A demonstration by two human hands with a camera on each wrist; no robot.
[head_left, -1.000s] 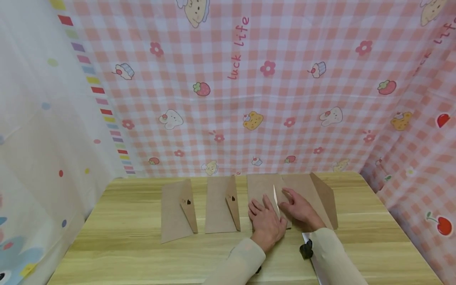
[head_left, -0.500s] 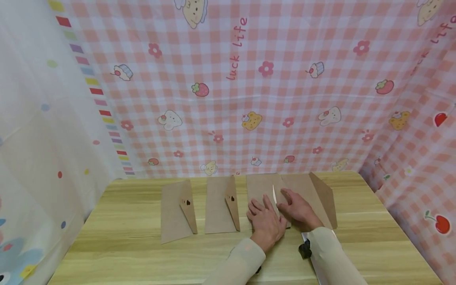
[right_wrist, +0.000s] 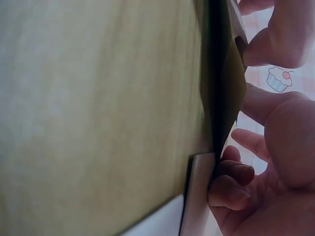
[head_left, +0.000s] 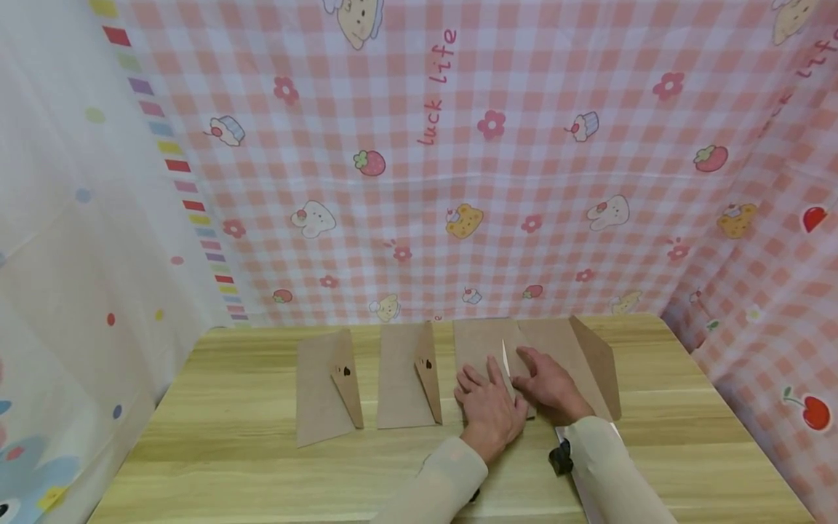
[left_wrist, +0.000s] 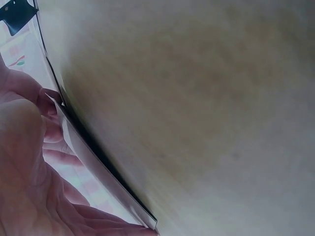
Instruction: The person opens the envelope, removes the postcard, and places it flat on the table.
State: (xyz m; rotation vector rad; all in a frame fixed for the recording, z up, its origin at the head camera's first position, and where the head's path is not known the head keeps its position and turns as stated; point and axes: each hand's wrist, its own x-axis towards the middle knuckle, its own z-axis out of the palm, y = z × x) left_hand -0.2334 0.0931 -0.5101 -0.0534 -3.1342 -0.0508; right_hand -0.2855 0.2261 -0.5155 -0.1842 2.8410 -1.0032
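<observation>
My left hand (head_left: pixel 489 415) rests on a brown kraft paper envelope (head_left: pixel 478 338), its fingers spread over the front. My right hand (head_left: pixel 553 382) touches the envelope's flap (head_left: pixel 524 412) with relaxed, slightly bent fingers. A thin white sliver shows along the flap's edge between the hands. To the right lies another brown envelope (head_left: pixel 546 333), its darker pointed flap (head_left: pixel 599 364) spread out; the right hand and sleeve cover part of it. In the right wrist view the flap (right_wrist: pixel 231 93) stands raised, with fingers at its edge.
Two more brown envelopes, a far-left one (head_left: pixel 317 393) and a middle one (head_left: pixel 401 378), lie with flaps folded over, partly raised, each bearing a dark heart mark. A white sheet (head_left: pixel 585 480) shows beneath the right sleeve on the wooden table (head_left: pixel 249 466). A checked curtain hangs behind.
Both hands stay in nearly the same place on the envelope and flap. The view has only shifted slightly.
</observation>
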